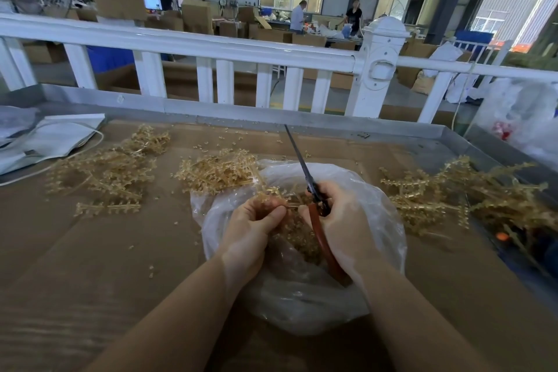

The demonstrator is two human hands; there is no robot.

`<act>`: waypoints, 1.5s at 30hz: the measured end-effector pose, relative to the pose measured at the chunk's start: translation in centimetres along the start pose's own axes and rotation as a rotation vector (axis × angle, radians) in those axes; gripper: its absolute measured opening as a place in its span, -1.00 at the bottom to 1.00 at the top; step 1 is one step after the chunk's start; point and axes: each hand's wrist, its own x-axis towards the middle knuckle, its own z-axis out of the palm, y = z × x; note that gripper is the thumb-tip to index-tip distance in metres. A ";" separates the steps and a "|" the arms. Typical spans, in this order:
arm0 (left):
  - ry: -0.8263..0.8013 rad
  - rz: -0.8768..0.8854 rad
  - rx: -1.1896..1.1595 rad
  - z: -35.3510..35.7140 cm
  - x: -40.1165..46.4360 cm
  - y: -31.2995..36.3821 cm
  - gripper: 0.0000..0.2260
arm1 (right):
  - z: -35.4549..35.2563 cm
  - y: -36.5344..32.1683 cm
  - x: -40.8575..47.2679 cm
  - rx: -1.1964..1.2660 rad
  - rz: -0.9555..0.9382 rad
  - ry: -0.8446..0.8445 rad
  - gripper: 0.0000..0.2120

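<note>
Nearest, a clear plastic bag (pixel 302 308) lies open on the brown cardboard tabletop (pixel 90 266), and both forearms reach over it. The left hand (pixel 255 228) has its fingers curled, thumb and fingertips pinched on a pale yellow plastic sprig (pixel 271 192) held above the bag's mouth. Just to its right, the right hand (pixel 342 220) grips a pair of scissors (pixel 303 166): its fingers are wrapped round the reddish-brown handles, which run back toward the wrist, while the dark blades point away, up and slightly left. The blades appear together, though where they meet the sprig is hidden by the fingers. Small yellow cut bits (pixel 302 240) sit inside the bag under the hands.

Farther out, a middle pile of sprigs (pixel 217 170) touches the bag's far left edge, a left pile (pixel 102 169) lies well apart, and a right pile (pixel 447 193) spreads toward the table's right rim. A white paper bag (pixel 54 136) rests at the far left. Beyond the table stands a white railing (pixel 211 45), with a workshop behind it.
</note>
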 end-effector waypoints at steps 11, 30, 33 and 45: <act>-0.108 -0.010 0.018 -0.1 -0.3 0.3 -0.75 | -0.2 0.1 -0.2 0.099 0.047 0.023 -0.76; -0.166 -0.046 -0.058 -0.1 -0.4 0.4 -0.88 | 1.3 0.3 -2.7 -0.059 -0.136 0.019 -0.79; -0.069 -0.042 -0.053 0.1 -0.2 0.3 -0.95 | 1.1 0.2 -2.5 -0.036 -0.104 -0.002 -0.80; 0.047 -0.167 -0.310 -0.1 1.0 0.9 -0.85 | -0.7 0.1 -3.1 -0.243 -0.067 -0.205 -0.77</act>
